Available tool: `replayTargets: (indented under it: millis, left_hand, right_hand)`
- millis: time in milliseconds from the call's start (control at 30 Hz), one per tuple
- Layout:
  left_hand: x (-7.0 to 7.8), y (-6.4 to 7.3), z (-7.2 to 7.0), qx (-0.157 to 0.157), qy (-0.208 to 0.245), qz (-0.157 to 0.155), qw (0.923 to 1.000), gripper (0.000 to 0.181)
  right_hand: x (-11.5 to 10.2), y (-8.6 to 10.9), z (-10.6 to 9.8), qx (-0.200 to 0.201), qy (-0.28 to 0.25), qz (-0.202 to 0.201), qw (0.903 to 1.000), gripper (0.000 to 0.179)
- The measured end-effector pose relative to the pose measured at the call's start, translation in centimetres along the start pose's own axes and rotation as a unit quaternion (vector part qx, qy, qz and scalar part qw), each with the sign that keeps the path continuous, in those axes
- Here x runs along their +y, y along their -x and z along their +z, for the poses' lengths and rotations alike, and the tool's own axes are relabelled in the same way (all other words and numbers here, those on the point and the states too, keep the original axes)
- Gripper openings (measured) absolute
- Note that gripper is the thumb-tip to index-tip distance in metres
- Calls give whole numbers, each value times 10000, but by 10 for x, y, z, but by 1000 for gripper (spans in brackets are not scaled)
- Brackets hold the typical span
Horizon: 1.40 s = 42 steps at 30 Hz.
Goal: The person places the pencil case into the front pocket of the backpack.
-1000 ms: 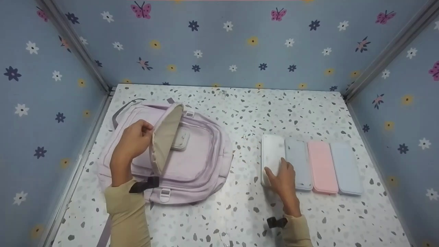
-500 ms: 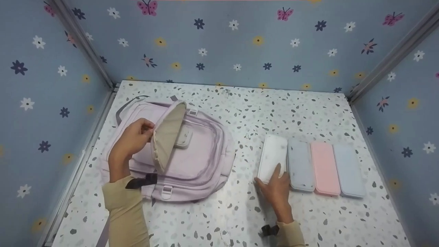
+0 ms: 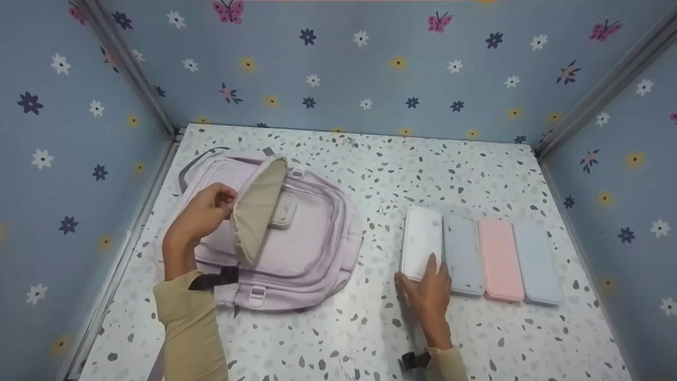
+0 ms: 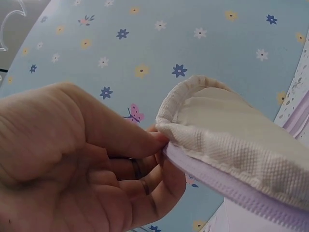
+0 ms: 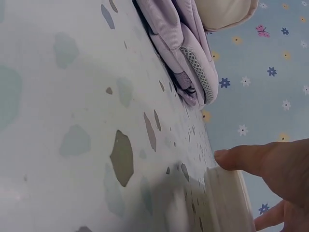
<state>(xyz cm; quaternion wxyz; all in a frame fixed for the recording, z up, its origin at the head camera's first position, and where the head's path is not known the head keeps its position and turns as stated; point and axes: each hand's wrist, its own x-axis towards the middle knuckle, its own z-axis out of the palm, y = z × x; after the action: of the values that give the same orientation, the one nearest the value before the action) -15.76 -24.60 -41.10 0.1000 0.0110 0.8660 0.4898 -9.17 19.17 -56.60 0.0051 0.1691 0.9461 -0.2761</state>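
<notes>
A lilac backpack (image 3: 317,254) lies on the left of the speckled table, its front pocket folded open to show a beige lining. My left hand (image 3: 203,211) pinches the zipped edge of the pocket flap (image 3: 258,211) between thumb and fingers, as the left wrist view also shows at the flap's tip (image 4: 186,96). At the right, my right hand (image 3: 427,291) grips the near end of a flat white case (image 3: 423,233), thumb at its left corner and fingers at its right side. The right wrist view has the thumb (image 5: 236,158) against the case's edge.
Right of the white case lie a grey case (image 3: 464,256), a pink case (image 3: 501,259) and a pale blue case (image 3: 538,264), side by side. A small light-coloured patch (image 3: 284,211) sits on the backpack's front. Flower-print walls (image 3: 338,63) enclose the speckled table (image 3: 365,328).
My right hand has slid from over the white case's middle to its near end, and the case's near end has shifted slightly left. My left hand keeps hold of the flap.
</notes>
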Motion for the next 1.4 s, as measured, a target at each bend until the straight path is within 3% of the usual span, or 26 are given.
replayTargets:
  millis: [233, 500, 900, 1400]
  left_hand:
    - [1, 0, 0, 68, -40, -87, 9999, 25]
    - [0, 1, -1, 66, -29, -124, 9999, 25]
    - [-1, 0, 1, 109, -91, -96, 9999, 25]
    - [1, 1, 2, 139, -93, -25, 9999, 25]
  right_hand:
    - [4, -8, -9, 541, -448, -519, 9962, 88]
    - [3, -13, -15, 1123, -984, -1596, 9758, 82]
    - [-15, -11, -25, 788, -1877, -2033, 9577, 81]
    - [-41, -2, -25, 575, -2033, -2816, 9360, 83]
